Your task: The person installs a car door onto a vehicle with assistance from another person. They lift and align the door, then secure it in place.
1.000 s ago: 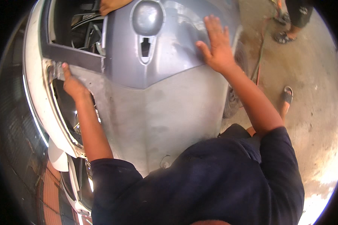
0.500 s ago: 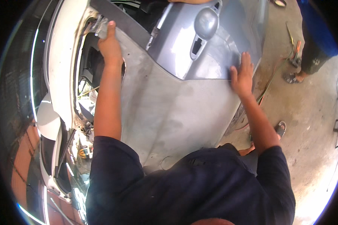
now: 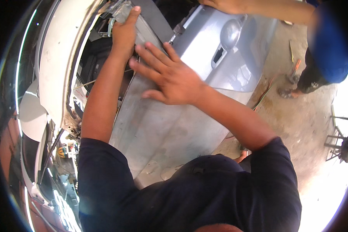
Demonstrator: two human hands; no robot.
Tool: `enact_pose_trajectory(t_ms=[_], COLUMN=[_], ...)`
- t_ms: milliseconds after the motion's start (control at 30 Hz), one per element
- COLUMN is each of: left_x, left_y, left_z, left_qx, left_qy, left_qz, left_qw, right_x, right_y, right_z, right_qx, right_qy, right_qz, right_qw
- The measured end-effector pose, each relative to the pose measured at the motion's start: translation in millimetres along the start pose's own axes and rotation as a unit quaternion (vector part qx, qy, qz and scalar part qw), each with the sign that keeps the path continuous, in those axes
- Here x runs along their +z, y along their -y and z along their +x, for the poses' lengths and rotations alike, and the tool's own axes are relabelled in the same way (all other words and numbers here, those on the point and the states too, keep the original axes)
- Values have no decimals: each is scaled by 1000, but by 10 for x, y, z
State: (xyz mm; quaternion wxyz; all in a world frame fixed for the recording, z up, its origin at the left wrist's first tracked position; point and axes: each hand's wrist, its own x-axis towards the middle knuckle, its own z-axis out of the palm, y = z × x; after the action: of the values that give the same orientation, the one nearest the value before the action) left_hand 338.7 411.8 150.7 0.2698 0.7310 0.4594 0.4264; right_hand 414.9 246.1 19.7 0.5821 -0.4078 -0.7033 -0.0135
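A dull grey car door [image 3: 158, 127] slopes away in front of me, and a glossy silver car door [image 3: 205, 42] with a handle [image 3: 231, 34] adjoins its far side. My left hand [image 3: 125, 36] is closed on the upper edge of the grey door, near its frame corner. The thumb lies on the near face, while the fingers are mostly hidden behind it. Across the grey door reaches my right hand [image 3: 168, 77], slightly blurred, with fingers spread and nothing in it. It is close to my left wrist; whether it touches the panel I cannot tell.
Another person's hand [image 3: 228, 5] rests on the silver door's top edge; that person's blue shirt [image 3: 330, 50] shows at right. A white car body frame [image 3: 60, 58] curves along the left. On the concrete floor [image 3: 286, 131] lie an orange-handled tool [image 3: 296, 66] and hoses [image 3: 263, 92].
My right hand has left the silver door's lower area and moved left over the grey door. The grey door's upper corner and my left hand have shifted. The other person's arm has come into view.
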Motion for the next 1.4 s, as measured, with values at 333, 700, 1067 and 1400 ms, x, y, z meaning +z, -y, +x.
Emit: enact_pose_trajectory(t_ms=[333, 700, 1067, 1400], left_x=[-173, -160, 57, 118], left_y=[-69, 87, 156, -188], left_z=[76, 72, 62, -256], left_qx=[-74, -60, 5, -39], left_qy=[44, 210, 121, -83], left_qz=[172, -124, -34, 181], left_qw=[981, 968, 992, 979], right_x=[-53, 111, -641, -495], right_y=[562, -86, -1060, -1645], right_z=[755, 215, 785, 1158], right_qx=[-160, 37, 167, 164], right_qy=[-125, -1, 80, 261], right_qz=[108, 52, 50, 208], right_qw=[973, 998, 981, 928])
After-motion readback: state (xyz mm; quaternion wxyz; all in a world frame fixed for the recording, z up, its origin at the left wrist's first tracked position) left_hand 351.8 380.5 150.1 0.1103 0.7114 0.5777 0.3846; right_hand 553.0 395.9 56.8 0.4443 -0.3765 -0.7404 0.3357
